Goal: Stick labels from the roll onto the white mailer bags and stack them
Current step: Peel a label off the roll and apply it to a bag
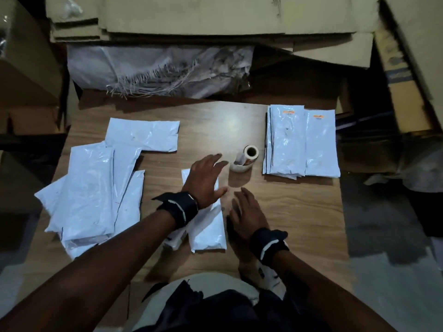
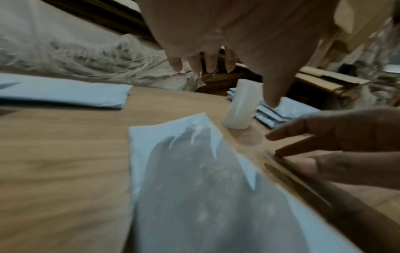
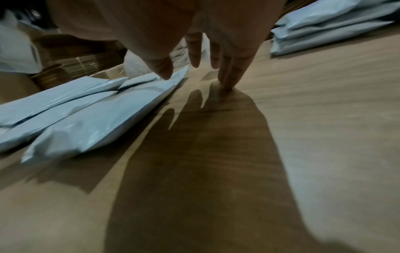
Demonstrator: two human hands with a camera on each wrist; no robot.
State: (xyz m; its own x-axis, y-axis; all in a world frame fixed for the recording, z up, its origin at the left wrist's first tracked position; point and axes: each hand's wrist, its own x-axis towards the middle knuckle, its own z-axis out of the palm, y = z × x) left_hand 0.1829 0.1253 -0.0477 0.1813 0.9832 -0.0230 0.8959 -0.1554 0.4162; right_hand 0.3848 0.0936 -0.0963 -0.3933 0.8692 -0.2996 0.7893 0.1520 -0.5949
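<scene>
One white mailer bag (image 1: 208,226) (image 2: 194,188) (image 3: 103,123) lies lengthwise at the table's middle front. My left hand (image 1: 206,178) (image 2: 203,56) hovers over its far end with fingers spread and straight, holding nothing, a short way left of the label roll (image 1: 245,159) (image 2: 242,106), which stands upright. My right hand (image 1: 247,212) (image 3: 216,58) (image 2: 335,147) is open beside the bag's right edge, fingertips (image 3: 227,82) on the wood. A loose heap of unlabelled bags (image 1: 93,190) lies at the left. Two stacks of bags with orange labels (image 1: 299,142) sit at the right.
The wooden table (image 1: 287,212) is small; its front edge is at my lap. Flattened cardboard boxes (image 1: 191,17) and a frayed woven sack (image 1: 155,70) lie behind it. Cartons (image 1: 407,68) stand to the right and left.
</scene>
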